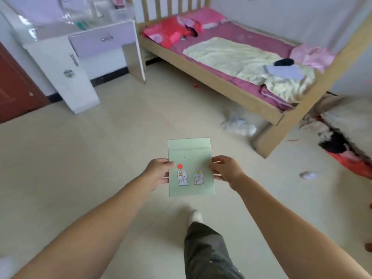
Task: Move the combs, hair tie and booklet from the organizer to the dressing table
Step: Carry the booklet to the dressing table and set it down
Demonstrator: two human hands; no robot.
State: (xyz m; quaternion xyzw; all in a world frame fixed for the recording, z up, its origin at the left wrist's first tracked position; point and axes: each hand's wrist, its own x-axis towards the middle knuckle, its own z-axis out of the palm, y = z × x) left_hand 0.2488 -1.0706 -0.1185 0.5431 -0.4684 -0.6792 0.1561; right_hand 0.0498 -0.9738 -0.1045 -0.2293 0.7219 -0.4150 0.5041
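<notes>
A pale green booklet (191,168) with two cartoon rabbits and a red dot on its cover is held flat out in front of me, above the floor. My left hand (158,173) grips its left edge and my right hand (226,170) grips its right edge. The white and lilac dressing table (84,45) stands at the far left, well ahead of the booklet. Something green lies on its top, too blurred to name. The organizer, the combs and the hair tie are not visible.
A wooden bed (231,83) with pink bedding and a pale yellow blanket fills the upper right. A crumpled plastic bag (237,123) lies on the floor by the bed's corner. Clothes are piled at the right edge. My leg (203,244) steps forward on the beige floor.
</notes>
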